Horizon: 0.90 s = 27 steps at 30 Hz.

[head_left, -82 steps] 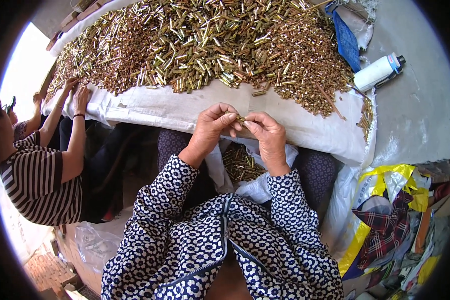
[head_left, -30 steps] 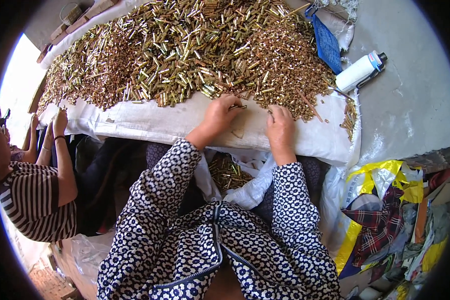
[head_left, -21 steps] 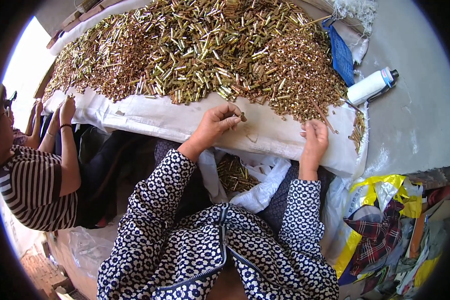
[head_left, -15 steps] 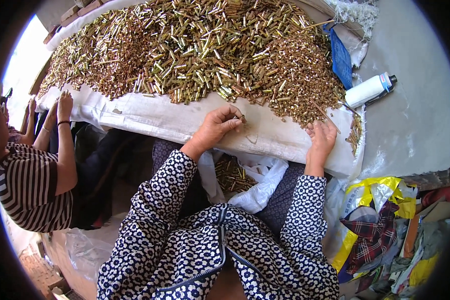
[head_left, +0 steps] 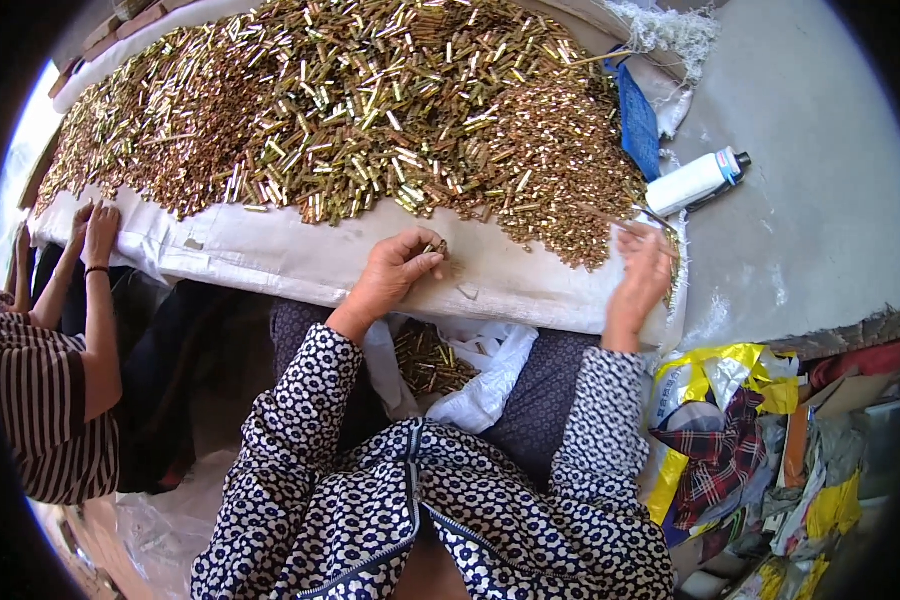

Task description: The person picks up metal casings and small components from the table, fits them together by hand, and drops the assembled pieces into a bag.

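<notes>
My left hand (head_left: 398, 268) is above the pale cloth at the table's near edge, thumb and fingers pinched on a small metal piece (head_left: 438, 247); its exact shape is too small to tell. Farther right, my right hand (head_left: 642, 275) is blurred, its fingers closed round a thin brown stick (head_left: 602, 214) that points left over the pile's near edge. Beyond both hands spreads a broad heap of brass-coloured metal tubes (head_left: 370, 120), with smaller coppery pieces (head_left: 560, 165) on its right side. Between my knees, a white plastic bag (head_left: 490, 385) holds similar metal tubes (head_left: 425, 365).
A white bottle with a dark cap (head_left: 695, 183) lies right of the heap, by a blue plastic scoop-like piece (head_left: 638, 125). At left, another person in a striped top (head_left: 55, 420) has hands at the table edge. Bags and cloths (head_left: 730, 450) crowd the lower right.
The view has shifted, moving the table leftward and slightly down in the picture. My right hand has lifted and turned, swinging the stick to a flatter angle. My left hand keeps its pinch.
</notes>
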Motion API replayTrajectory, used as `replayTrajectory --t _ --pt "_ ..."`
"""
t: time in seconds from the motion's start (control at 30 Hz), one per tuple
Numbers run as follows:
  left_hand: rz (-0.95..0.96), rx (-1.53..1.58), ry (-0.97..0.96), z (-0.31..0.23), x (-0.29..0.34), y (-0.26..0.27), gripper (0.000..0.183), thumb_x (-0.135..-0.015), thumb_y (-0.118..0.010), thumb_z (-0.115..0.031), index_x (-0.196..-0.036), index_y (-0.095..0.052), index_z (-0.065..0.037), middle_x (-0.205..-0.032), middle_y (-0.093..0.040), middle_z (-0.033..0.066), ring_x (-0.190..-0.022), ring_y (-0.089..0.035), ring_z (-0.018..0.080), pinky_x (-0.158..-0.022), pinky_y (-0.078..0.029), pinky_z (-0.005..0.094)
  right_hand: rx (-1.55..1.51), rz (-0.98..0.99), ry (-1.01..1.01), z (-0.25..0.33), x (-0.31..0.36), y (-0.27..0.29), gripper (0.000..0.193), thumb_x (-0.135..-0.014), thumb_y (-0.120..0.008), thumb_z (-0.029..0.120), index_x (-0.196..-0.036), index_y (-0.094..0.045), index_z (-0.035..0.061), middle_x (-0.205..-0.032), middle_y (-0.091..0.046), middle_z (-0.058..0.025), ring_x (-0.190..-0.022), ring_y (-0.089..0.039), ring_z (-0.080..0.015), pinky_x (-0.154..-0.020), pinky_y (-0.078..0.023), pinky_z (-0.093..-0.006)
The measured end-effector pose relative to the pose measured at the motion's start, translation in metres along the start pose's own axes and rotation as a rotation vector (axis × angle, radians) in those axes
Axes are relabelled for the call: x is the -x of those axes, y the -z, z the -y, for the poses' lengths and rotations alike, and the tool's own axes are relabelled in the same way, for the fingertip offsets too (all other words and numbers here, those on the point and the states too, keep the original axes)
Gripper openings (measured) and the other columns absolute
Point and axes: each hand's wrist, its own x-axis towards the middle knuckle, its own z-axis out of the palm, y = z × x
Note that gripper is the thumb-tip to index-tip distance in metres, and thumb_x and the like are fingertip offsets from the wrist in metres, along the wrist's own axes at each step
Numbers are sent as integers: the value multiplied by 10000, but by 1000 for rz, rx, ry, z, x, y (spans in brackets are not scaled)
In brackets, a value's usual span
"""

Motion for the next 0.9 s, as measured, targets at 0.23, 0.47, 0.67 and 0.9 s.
replayTrajectory --t 0.23,0.47,0.67,0.9 --pt "45 17 -118 1 -4 -5 79 -848 -529 -31 -917 -537 4 -787 -554 9 -665 -512 65 -623 -423 197 287 294 49 45 43 -12 195 -907 -463 146 -954 -554 -21 -852 -598 -97 -687 -585 -131 -624 -475 -246" --pt "72 -85 -50 -4 -1 -4 102 -850 -535 -48 -946 -539 -14 -768 -559 2 -652 -512 38 -551 -391 169 -61 309 -214 8 78 -28 184 -898 -483 139 -939 -549 -27 -870 -598 -94 -739 -605 -150 -674 -487 -257" --pt "78 -107 -123 5 -2 -4 96 -840 -542 -31 -931 -539 1 -729 -554 2 -663 -519 65 -633 -436 203 -248 370 -214 27 96 -54 165 -893 -481 120 -954 -535 -24 -912 -593 -110 -774 -603 -168 -720 -491 -270" --pt "101 -172 -155 3 -3 -5 81 -830 -548 -22 -906 -554 6 -715 -554 -1 -653 -510 66 -621 -435 202 -281 344 -257 26 105 -61 165 -889 -483 126 -968 -530 -11 -925 -590 -119 -783 -590 -163 -746 -479 -280"
